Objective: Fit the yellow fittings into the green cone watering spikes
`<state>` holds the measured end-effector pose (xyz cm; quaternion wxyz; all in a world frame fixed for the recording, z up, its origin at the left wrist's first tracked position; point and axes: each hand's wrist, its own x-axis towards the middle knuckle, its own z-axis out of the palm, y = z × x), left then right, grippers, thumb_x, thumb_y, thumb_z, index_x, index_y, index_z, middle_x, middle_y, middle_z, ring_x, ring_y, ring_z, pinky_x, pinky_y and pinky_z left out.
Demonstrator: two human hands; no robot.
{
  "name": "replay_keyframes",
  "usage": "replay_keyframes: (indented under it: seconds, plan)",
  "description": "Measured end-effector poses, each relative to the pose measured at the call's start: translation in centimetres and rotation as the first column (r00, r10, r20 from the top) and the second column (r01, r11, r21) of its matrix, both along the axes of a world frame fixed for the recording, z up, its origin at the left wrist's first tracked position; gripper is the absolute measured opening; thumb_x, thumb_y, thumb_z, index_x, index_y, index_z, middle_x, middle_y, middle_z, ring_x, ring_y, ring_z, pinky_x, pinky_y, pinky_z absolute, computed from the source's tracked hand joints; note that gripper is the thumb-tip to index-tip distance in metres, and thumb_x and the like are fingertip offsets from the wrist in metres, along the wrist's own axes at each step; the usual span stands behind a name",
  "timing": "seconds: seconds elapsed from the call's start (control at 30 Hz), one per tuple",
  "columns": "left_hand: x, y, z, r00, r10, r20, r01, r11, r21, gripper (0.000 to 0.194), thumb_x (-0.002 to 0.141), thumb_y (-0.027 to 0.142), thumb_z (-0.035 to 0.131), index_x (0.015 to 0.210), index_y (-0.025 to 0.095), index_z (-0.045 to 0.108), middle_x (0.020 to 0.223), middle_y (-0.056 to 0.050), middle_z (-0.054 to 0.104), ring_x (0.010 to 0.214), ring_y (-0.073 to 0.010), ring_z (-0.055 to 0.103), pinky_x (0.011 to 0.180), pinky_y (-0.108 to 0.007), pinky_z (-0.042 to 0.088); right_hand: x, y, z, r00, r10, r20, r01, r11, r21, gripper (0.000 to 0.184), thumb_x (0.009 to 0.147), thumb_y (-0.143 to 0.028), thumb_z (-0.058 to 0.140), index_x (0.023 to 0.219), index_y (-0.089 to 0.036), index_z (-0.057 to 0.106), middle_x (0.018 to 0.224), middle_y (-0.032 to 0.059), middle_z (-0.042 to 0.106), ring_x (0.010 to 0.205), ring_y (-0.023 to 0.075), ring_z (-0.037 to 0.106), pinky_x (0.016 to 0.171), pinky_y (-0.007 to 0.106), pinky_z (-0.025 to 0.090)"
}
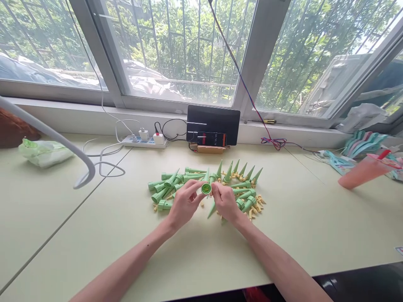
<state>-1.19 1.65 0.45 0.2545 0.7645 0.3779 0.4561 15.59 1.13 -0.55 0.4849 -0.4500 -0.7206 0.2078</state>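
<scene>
My left hand [185, 202] holds a green plastic watering spike [206, 189] between thumb and fingers, its round open end turned up toward me. Inside that end a bit of yellow shows. Pressed close to the spike's right side, my right hand [226, 202] is closed in a pinch; its fingers hide whatever is in them. Green spikes [160, 195] lie in a loose pile left of my hands, and more spikes [248, 202] lie to the right. Several upright spikes [242, 170] stand behind. Small yellow plastic pieces [258, 201] are scattered among them.
A tablet [214, 119] leans by the window with a phone [211, 139] before it. A power strip [145, 142] with cables sits back left. A white curved tube [63, 130] crosses the left side. At right, a pink cup [362, 171] tilts beside turquoise items [362, 144].
</scene>
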Motion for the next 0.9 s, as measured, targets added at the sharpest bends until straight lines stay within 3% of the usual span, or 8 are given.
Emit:
replay_keyframes:
  seconds: [0.2, 0.27, 0.33, 0.47, 0.53, 0.6, 0.77, 0.9]
  plan:
    - [0.2, -0.4, 0.9, 0.991, 0.133, 0.022, -0.132, 0.990, -0.048, 0.029, 0.086, 0.035, 0.065, 0.111, 0.021, 0.064, 0.100, -0.004, 0.065, 0.055, -0.0071, 0.055, 0.056, -0.023, 0.051, 0.1, -0.1, 0.3, 0.996, -0.083, -0.015, 0.084, 0.995, 0.051, 0.037, 0.103, -0.034, 0.032, 0.071, -0.020, 0.043, 0.059, -0.0041, 0.040, 0.052, 0.0107, 0.037, 0.055, 0.024, 0.031]
    - [0.2, -0.4, 1.3, 0.986, 0.160, 0.052, -0.152, 0.979, -0.135, 0.025, 0.088, 0.040, 0.061, 0.097, 0.017, 0.066, 0.089, -0.004, 0.067, 0.055, -0.0093, 0.057, 0.055, -0.023, 0.051, 0.3, -0.1, 0.5, 0.991, -0.133, -0.018, 0.134, 0.988, 0.073, 0.037, 0.103, -0.034, 0.033, 0.070, -0.020, 0.042, 0.059, -0.0042, 0.040, 0.051, 0.0107, 0.036, 0.055, 0.024, 0.030]
    - [0.3, -0.4, 1.7, 0.986, 0.126, 0.110, -0.087, 0.946, -0.312, 0.039, 0.090, 0.049, 0.055, 0.077, 0.014, 0.065, 0.069, -0.004, 0.065, 0.051, -0.0115, 0.058, 0.049, -0.023, 0.048, 0.5, -0.1, 0.6, 0.989, -0.148, -0.012, 0.149, 0.984, 0.096, 0.037, 0.103, -0.033, 0.033, 0.069, -0.020, 0.039, 0.059, -0.0039, 0.040, 0.052, 0.0108, 0.036, 0.055, 0.024, 0.030]
    - [0.3, -0.1, 2.0, 0.950, -0.019, 0.310, 0.223, 0.738, -0.637, 0.061, 0.089, 0.064, 0.047, 0.062, 0.011, 0.063, 0.054, -0.006, 0.061, 0.041, -0.0132, 0.055, 0.041, -0.024, 0.043, 0.5, -0.2, 0.5, 0.995, -0.095, 0.037, 0.089, 0.988, 0.129, 0.035, 0.103, -0.032, 0.034, 0.070, -0.020, 0.040, 0.061, -0.0035, 0.039, 0.054, 0.0110, 0.035, 0.056, 0.024, 0.030]
    - [0.3, 0.1, 2.0, 0.921, -0.063, 0.383, 0.332, 0.640, -0.693, 0.063, 0.086, 0.066, 0.048, 0.063, 0.010, 0.065, 0.057, -0.008, 0.063, 0.041, -0.0131, 0.055, 0.040, -0.024, 0.042, 0.3, -0.2, 0.4, 0.997, -0.052, 0.058, 0.043, 0.990, 0.136, 0.034, 0.103, -0.031, 0.034, 0.071, -0.020, 0.041, 0.063, -0.0031, 0.041, 0.055, 0.0110, 0.036, 0.056, 0.023, 0.030]
    - [0.2, 0.1, 1.9, 0.905, -0.083, 0.418, 0.381, 0.598, -0.706, 0.063, 0.085, 0.066, 0.051, 0.065, 0.008, 0.066, 0.061, -0.009, 0.064, 0.043, -0.0128, 0.056, 0.040, -0.024, 0.041, 0.3, -0.3, 0.2, 0.997, -0.026, 0.068, 0.016, 0.991, 0.136, 0.034, 0.103, -0.030, 0.034, 0.072, -0.020, 0.042, 0.063, -0.0028, 0.042, 0.056, 0.0110, 0.036, 0.057, 0.023, 0.031]
    - [0.0, 0.2, 1.7, 0.913, -0.136, 0.384, 0.381, 0.621, -0.685, 0.059, 0.086, 0.064, 0.053, 0.070, 0.009, 0.065, 0.063, -0.009, 0.065, 0.045, -0.0112, 0.055, 0.044, -0.023, 0.043, 0.4, -0.2, 0.0, 0.998, -0.018, 0.053, 0.013, 0.994, 0.104, 0.034, 0.103, -0.031, 0.036, 0.071, -0.020, 0.039, 0.061, -0.0039, 0.039, 0.054, 0.0103, 0.034, 0.055, 0.023, 0.029]
    - [-0.1, 0.0, 1.9, 0.941, -0.200, 0.273, 0.331, 0.712, -0.619, 0.052, 0.088, 0.061, 0.050, 0.076, 0.012, 0.062, 0.055, -0.003, 0.060, 0.045, -0.0113, 0.055, 0.045, -0.022, 0.044, 0.5, -0.1, -0.1, 0.999, -0.026, 0.042, 0.022, 0.996, 0.086, 0.036, 0.102, -0.032, 0.037, 0.068, -0.021, 0.036, 0.059, -0.0049, 0.036, 0.052, 0.0099, 0.032, 0.053, 0.023, 0.028]
